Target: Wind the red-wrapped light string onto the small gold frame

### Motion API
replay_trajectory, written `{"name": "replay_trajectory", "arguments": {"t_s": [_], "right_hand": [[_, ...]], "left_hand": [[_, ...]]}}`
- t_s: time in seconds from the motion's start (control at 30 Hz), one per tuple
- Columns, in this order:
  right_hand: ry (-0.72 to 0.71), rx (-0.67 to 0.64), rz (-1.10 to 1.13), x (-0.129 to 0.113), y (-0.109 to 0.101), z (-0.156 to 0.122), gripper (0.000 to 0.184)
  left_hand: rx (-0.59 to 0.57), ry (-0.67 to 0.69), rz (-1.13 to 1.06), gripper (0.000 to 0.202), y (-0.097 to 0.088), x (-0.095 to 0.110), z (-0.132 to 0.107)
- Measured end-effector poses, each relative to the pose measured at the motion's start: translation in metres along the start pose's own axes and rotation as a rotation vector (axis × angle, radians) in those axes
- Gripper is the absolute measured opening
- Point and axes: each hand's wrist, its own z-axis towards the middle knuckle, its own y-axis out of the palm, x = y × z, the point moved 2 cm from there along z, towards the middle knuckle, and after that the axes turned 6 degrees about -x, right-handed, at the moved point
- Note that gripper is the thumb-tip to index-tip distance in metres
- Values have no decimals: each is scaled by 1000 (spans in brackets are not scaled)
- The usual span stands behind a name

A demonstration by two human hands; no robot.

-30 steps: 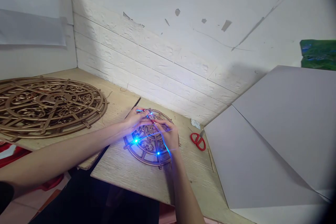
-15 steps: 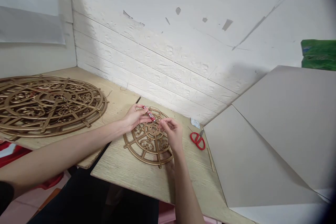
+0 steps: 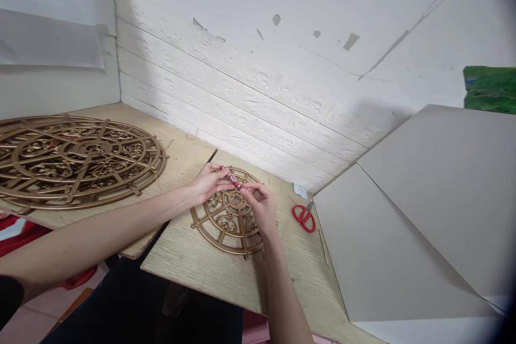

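A small round gold filigree disc point(image 3: 226, 223) lies flat on a light wooden board point(image 3: 209, 269). My left hand point(image 3: 207, 183) is closed on a small red and white tube point(image 3: 233, 179) above the disc's far edge. My right hand point(image 3: 260, 207) pinches at the tube's tip, fingers pressed together over the disc's right half. No lights glow on the disc.
A large gold filigree disc point(image 3: 72, 158) lies on the wooden table at the left. Red scissors point(image 3: 304, 216) and a thin stick point(image 3: 323, 246) lie right of the small disc. Big grey cardboard sheets point(image 3: 415, 215) fill the right. A white brick-pattern wall stands behind.
A second ago blue lights glowed on the small disc; they went out and stay dark. My hands have shifted only slightly at the tube.
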Motion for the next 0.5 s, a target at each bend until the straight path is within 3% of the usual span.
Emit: {"name": "replay_trajectory", "arguments": {"t_s": [0.2,0.33,0.5], "right_hand": [[15,-15,-54,-1,-1,0,16],[72,40,-54,-2,-6,0,18],[97,53,3,-1,-4,0,22]], "left_hand": [[-8,13,19,26,1,1,-2],[-37,36,88,26,0,2,-2],[-132,159,250,36,-1,2,-2]]}}
